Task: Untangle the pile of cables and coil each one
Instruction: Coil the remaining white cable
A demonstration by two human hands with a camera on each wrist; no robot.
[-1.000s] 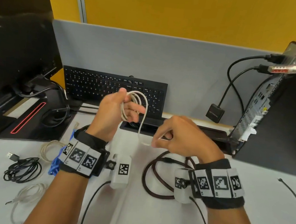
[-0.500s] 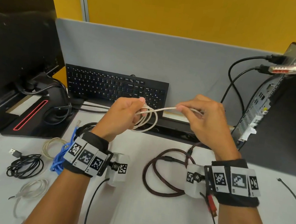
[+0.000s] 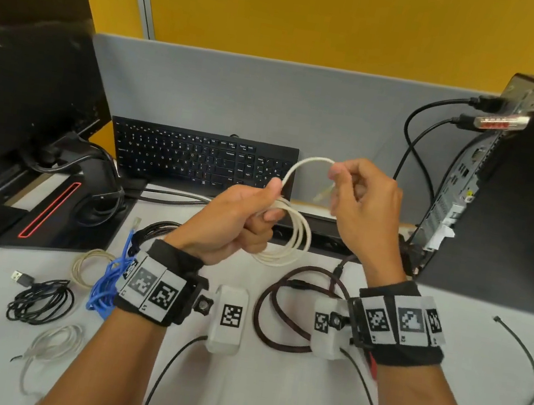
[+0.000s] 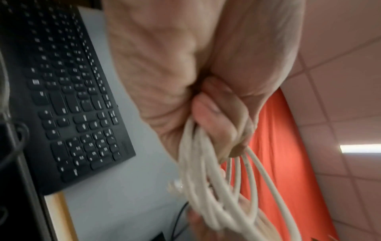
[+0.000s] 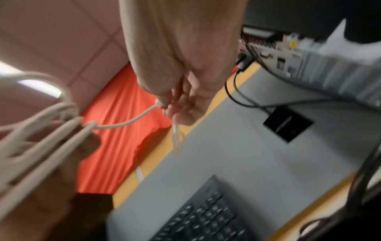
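Desk [image 3: 265,392] bare grey laminate at 6 o'clock; monitor [image 3: 26,90] walls the 9 o'clock edge. Coiled on the desk at 8 o'clock: black cable [image 3: 39,300], thin white cable [image 3: 54,344], cream cable [image 3: 89,266], blue cable [image 3: 107,286]. Left hand [image 3: 231,224] fisted round several smooth round loops of beige cable [image 3: 291,237], held above the desk at centre. Braided brown cable [image 3: 277,308] ringed at 5 o'clock. Right hand [image 3: 361,209] pinches the beige tail, clear plug dangling. Computer tower [image 3: 520,191] blocks 3 o'clock, loose black wire [image 3: 524,372] below it
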